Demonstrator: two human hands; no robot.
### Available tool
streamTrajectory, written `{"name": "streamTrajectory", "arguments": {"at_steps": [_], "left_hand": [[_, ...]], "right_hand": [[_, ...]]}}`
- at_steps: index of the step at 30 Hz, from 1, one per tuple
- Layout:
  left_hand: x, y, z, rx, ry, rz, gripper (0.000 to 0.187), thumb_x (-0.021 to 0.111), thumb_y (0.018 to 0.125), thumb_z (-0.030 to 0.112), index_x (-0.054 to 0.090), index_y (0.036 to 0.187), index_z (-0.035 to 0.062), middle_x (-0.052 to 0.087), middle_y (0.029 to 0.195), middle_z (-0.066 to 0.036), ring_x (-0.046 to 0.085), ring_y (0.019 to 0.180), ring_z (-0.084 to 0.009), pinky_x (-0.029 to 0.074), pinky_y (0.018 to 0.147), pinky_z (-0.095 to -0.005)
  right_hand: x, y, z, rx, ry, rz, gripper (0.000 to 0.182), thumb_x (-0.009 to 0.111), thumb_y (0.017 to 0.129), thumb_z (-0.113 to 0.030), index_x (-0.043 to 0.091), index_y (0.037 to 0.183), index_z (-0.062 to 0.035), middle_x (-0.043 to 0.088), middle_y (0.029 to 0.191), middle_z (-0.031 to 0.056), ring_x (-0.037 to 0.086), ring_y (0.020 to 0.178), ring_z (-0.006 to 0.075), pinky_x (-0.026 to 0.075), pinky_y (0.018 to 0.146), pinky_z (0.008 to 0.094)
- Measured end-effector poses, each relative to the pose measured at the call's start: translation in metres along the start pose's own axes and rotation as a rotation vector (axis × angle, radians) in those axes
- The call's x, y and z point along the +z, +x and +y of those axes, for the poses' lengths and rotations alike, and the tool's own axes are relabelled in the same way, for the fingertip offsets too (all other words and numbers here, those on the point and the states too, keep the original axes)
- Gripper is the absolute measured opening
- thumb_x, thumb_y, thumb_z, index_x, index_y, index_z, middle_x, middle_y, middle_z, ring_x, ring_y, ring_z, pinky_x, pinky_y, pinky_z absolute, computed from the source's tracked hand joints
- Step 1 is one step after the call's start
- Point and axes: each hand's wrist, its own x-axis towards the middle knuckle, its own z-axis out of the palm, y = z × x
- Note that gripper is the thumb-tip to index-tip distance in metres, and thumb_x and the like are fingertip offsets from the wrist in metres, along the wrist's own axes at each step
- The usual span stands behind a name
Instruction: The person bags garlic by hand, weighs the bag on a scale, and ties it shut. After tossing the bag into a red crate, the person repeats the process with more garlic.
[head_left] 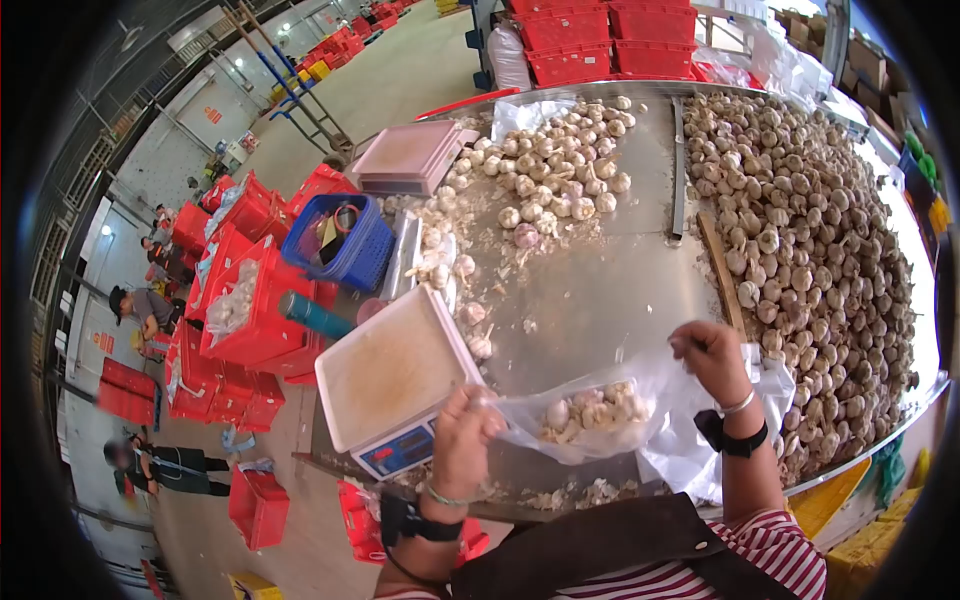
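Note:
A clear plastic bag (590, 412) with garlic bulbs inside is stretched between my hands above the metal table's near edge. My left hand (463, 432) has its fingers closed on the bag's left end, beside the white scale (398, 375). At the bag's right end is my right hand (708, 352), its fingers bent and pinched together; whether they grip the plastic is not clear. More white plastic bags (690, 455) lie below my right wrist. Loose garlic bulbs (555, 165) are spread at the back of the table.
A large garlic heap (800, 250) covers the right side, bordered by a wooden strip (722, 275) and a metal bar (678, 170). At left stand a pink scale (410, 155), a blue basket (340, 240), a green bottle (315, 314) and red crates (250, 310). People are farther left.

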Motion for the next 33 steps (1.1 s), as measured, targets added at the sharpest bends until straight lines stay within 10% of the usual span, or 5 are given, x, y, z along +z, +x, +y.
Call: {"name": "streamTrajectory", "arguments": {"at_steps": [11,23,25,31,33], "left_hand": [[-0.142,-0.027,0.164,0.754,0.097,0.072,0.008,0.048,0.091,0.008,0.053,0.092,0.0024,0.044,0.064,0.002,0.042,0.060,-0.0063,0.038,0.061,-0.0213],[-0.289,-0.026,0.126,0.496,0.327,0.242,0.016,0.051,0.084,0.002,0.055,0.100,0.0008,0.055,0.078,-0.001,0.051,0.071,-0.0069,0.041,0.067,-0.0208],[-0.294,-0.026,0.125,0.512,0.345,0.210,0.022,0.052,0.084,-0.001,0.053,0.106,0.0003,0.057,0.083,-0.002,0.052,0.074,-0.0076,0.043,0.070,-0.0216],[-0.303,-0.017,0.119,0.500,0.282,0.217,0.027,0.053,0.084,-0.001,0.051,0.110,0.0001,0.057,0.092,-0.004,0.054,0.081,-0.0093,0.045,0.074,-0.0232],[-0.305,-0.014,0.116,0.560,0.237,0.165,0.028,0.053,0.083,-0.001,0.050,0.111,-0.0005,0.057,0.095,-0.005,0.055,0.082,-0.0100,0.045,0.075,-0.0235]], "right_hand": [[0.178,0.023,-0.125,-0.391,0.219,-0.019,0.006,0.059,0.085,-0.004,0.063,0.088,-0.0012,0.058,0.071,-0.0012,0.047,0.058,0.0039,0.038,0.051,0.0199],[0.299,0.035,-0.123,-0.448,-0.459,-0.162,0.013,0.067,0.078,-0.012,0.063,0.084,-0.0014,0.064,0.075,0.0132,0.060,0.064,0.0283,0.047,0.058,0.0337],[0.315,0.028,-0.150,-0.966,-0.686,0.151,0.015,0.068,0.076,-0.013,0.064,0.086,-0.0027,0.064,0.080,0.0134,0.061,0.069,0.0315,0.048,0.062,0.0363],[0.394,-0.007,-0.180,-0.915,-0.455,-0.707,0.016,0.062,0.076,-0.001,0.063,0.091,-0.0030,0.064,0.086,0.0127,0.062,0.081,0.0316,0.049,0.073,0.0350],[0.422,0.013,-0.140,-0.966,-0.603,-0.623,0.023,0.058,0.075,0.003,0.063,0.096,-0.0050,0.064,0.086,0.0130,0.062,0.081,0.0328,0.049,0.074,0.0370]]}}
